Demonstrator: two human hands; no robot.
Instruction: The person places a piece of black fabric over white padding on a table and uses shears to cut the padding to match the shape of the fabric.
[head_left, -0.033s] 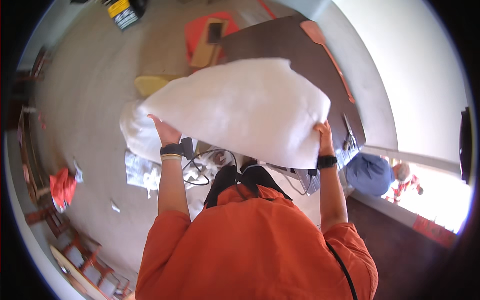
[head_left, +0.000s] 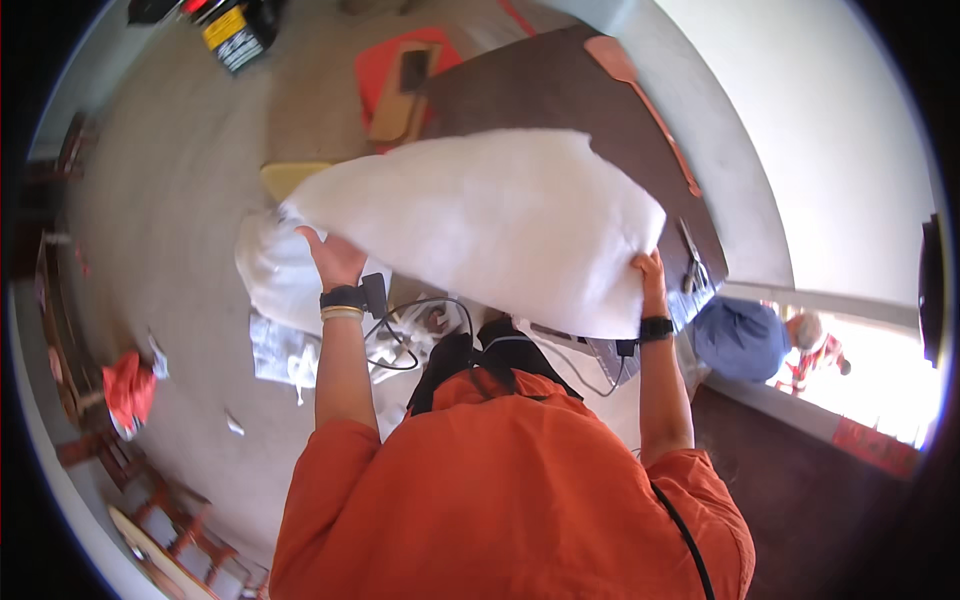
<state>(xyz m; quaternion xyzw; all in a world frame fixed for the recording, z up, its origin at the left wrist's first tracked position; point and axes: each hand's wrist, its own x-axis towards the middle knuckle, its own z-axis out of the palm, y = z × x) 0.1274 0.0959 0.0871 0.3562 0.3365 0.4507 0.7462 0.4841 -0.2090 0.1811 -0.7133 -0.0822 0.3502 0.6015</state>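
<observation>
White sheet point(head_left: 480, 230) held, long axis left to right; right end gripped by right hand point(head_left: 651, 278); left hand point(head_left: 340, 262) partly hidden, grip undetermined.

The white sheet point(head_left: 480, 230) looks matt and cloth-like, the dark tabletop point(head_left: 520, 92) smooth.

A plain room, either in a home or a small workshop; which of the two cannot be told. Reddish-brown wooden chairs point(head_left: 190, 532) at the lower left and a flat orange plastic fly swatter point(head_left: 612, 60) at the upper right look domestic. A dark-brown, smooth-topped counter point(head_left: 560, 85) bearing metal scissors point(head_left: 694, 262) suggests handwork. The floor point(head_left: 200, 270) is bare grey-brown; a bright opening point(head_left: 895, 400) lights the right.
</observation>
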